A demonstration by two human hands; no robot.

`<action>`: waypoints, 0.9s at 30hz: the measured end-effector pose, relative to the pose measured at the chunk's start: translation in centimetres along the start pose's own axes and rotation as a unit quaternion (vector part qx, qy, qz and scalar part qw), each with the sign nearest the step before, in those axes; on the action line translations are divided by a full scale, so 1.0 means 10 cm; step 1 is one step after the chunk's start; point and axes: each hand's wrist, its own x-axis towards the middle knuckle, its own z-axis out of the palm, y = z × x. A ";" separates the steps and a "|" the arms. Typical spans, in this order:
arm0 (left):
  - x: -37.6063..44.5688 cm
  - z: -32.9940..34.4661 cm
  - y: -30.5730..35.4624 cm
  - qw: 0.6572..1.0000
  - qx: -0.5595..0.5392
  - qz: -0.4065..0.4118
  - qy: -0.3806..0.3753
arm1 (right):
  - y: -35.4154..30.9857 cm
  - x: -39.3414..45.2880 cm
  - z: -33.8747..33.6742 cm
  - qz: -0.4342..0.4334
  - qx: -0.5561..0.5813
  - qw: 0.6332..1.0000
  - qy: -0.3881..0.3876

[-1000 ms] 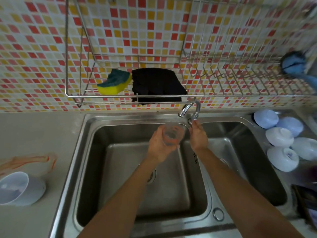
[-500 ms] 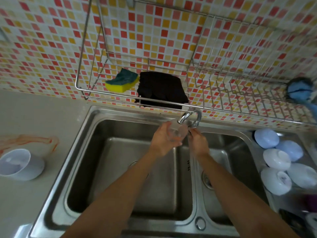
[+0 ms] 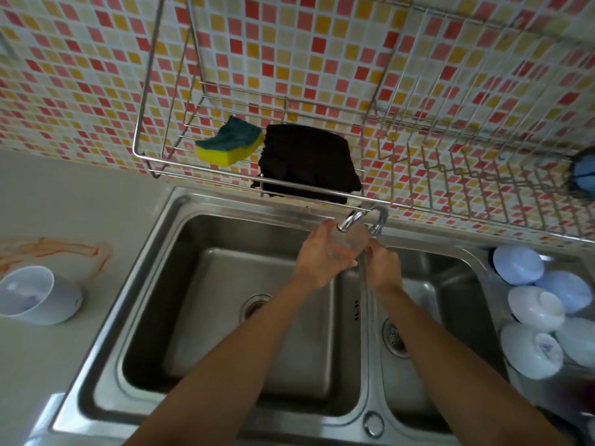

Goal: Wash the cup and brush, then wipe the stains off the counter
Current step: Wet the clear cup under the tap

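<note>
My left hand (image 3: 322, 255) grips a clear cup (image 3: 352, 241) and holds it right under the spout of the faucet (image 3: 349, 220), over the divider between the two sink basins. My right hand (image 3: 383, 268) is at the cup's right side with its fingertips pinched on the rim. A thin stream of water (image 3: 365, 284) falls just below the cup. Orange stains (image 3: 51, 249) streak the counter at the far left. I cannot make out a brush for certain.
A white cup (image 3: 35, 294) stands on the left counter beside the stains. The wire rack (image 3: 199, 165) above the sink holds a yellow-green sponge (image 3: 228, 144), a black cloth (image 3: 309, 162) and a blue object (image 3: 582, 172). Several upturned bowls (image 3: 534, 307) sit to the right.
My right hand has come down from the faucet handle to the cup's rim. The cup has moved up under the spout, and water now runs. My view has shifted to the left.
</note>
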 end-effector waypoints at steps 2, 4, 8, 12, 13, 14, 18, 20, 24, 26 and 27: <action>0.00 0.02 -0.01 1.000 0.012 0.010 -0.007 | -0.01 -0.02 -0.01 -0.004 0.002 1.000 0.011; -0.05 0.01 -0.06 1.000 0.013 0.010 0.002 | 0.00 -0.02 0.01 -0.002 0.007 1.000 0.014; -0.03 -0.12 -0.15 0.999 -0.026 -0.008 0.044 | 0.04 0.01 0.04 0.010 -0.001 1.000 0.002; -0.01 -0.17 -0.05 0.999 -0.005 0.005 0.031 | 0.01 0.01 0.02 0.014 -0.011 1.000 -0.002; -0.04 -0.15 -0.05 1.000 0.004 0.020 0.021 | 0.02 0.02 0.02 0.012 -0.011 1.000 -0.002; -0.07 -0.12 -0.05 0.999 0.008 0.031 0.014 | 0.02 0.02 0.03 0.012 -0.008 1.000 -0.001; -0.11 -0.08 -0.07 0.999 -0.009 0.036 0.029 | 0.02 0.02 0.02 0.016 -0.002 1.000 0.007; -0.13 -0.08 -0.07 0.998 0.017 0.052 0.022 | 0.02 0.00 0.01 0.028 0.015 0.999 0.028; -0.23 -0.14 -0.19 0.998 -0.008 0.054 0.025 | 0.06 0.00 0.04 0.094 0.114 0.984 0.098; -0.29 -0.17 -0.23 0.997 -0.021 0.058 0.043 | 0.03 0.00 0.03 0.107 0.145 0.978 0.110; -0.32 -0.19 -0.25 0.996 -0.027 0.056 0.057 | 0.02 -0.01 0.02 0.109 0.154 0.975 0.117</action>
